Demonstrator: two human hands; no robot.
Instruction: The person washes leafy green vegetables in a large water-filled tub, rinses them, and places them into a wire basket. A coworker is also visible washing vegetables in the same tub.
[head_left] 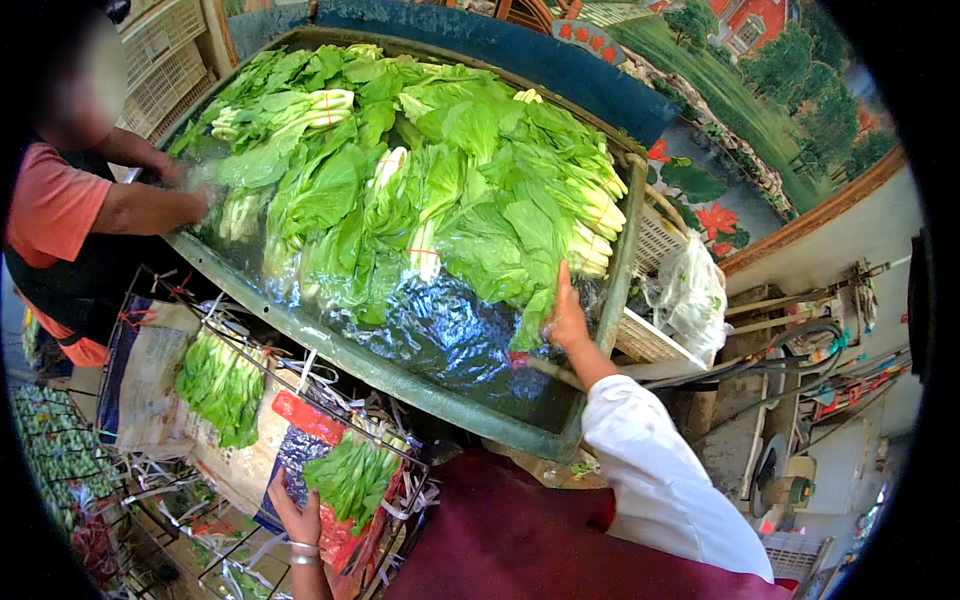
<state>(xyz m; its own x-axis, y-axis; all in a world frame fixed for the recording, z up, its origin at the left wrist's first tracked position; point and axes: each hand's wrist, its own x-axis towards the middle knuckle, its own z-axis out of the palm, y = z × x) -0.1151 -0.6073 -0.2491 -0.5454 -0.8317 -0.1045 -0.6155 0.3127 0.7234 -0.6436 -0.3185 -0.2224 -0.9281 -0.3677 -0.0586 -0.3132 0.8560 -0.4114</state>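
Observation:
Bunches of leafy greens (470, 170) with pale stems float thickly in a large green tub (420, 395) of water. At the tub's near right side, my right hand (568, 318) touches the outer leaves, its visible fingers stretched out along them; the leaves hide part of the hand. At the lower left, my left hand (295, 515) is open beside a smaller bunch of greens (350, 480), which lies in a wire-framed basket (375, 437) lined with flattened packaging. Another bunch of greens (222, 385) lies farther left in it.
Across the tub's left end, a co-worker (70, 205) in an orange top has both hands in the water. A white crate (650, 335) and a clear plastic bag (695, 300) stand right of the tub. Hoses (770, 350) and tools crowd the right wall; stacked crates (165, 60) stand behind.

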